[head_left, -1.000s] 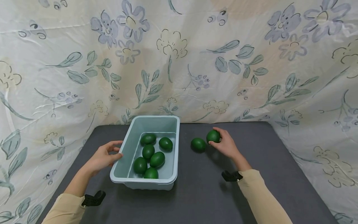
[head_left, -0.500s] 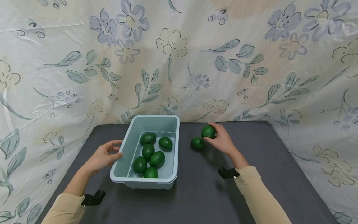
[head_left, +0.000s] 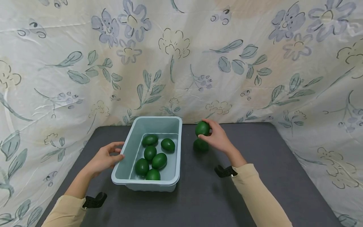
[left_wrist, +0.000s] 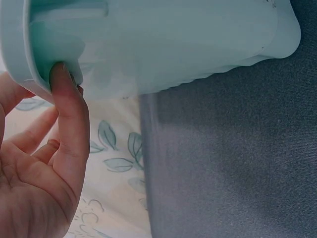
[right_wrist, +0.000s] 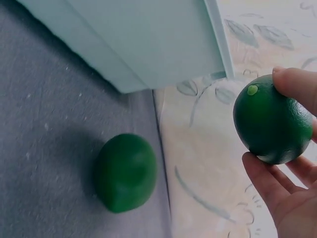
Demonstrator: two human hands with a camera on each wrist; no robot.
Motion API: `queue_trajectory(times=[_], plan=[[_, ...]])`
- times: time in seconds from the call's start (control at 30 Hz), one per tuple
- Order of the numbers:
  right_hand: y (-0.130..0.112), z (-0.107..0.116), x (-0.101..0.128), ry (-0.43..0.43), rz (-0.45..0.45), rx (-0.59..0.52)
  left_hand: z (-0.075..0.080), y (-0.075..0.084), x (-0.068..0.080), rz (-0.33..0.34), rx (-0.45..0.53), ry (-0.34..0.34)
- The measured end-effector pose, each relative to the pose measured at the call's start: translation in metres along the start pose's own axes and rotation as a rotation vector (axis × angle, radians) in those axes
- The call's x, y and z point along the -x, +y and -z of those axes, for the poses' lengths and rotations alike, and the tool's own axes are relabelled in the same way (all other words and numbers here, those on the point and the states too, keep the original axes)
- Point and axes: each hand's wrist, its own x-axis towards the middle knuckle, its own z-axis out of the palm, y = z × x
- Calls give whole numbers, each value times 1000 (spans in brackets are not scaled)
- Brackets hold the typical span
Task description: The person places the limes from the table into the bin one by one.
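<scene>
My right hand [head_left: 219, 137] holds a dark green avocado [head_left: 202, 129] between thumb and fingers, to the right of a pale blue-green plastic bin [head_left: 180, 151]. In the right wrist view the held avocado [right_wrist: 270, 124] shows a small light stem spot. On the table close below it lies a second avocado [head_left: 200, 146], partly covered in the head view. Several more avocados [head_left: 159, 161] lie loose in the bin. At its left side my left hand [head_left: 103, 159] grips the rim, the thumb and fingers about the edge, as the left wrist view also shows.
A dark grey cloth-covered table [head_left: 204, 195] carries the bin. Floral fabric [head_left: 181, 63] hangs behind it and along both sides. Each wrist wears a black band [head_left: 95, 201].
My right hand has moved left and slightly up with its avocado, from beside the table avocado to over it. The left hand and the bin have stayed in place.
</scene>
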Motion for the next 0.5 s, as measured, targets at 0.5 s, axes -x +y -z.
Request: queue_trajectory(times=[0.5], plan=[[-36, -13, -16, -42, 72, -26, 0, 0, 0, -1, -9, 0]])
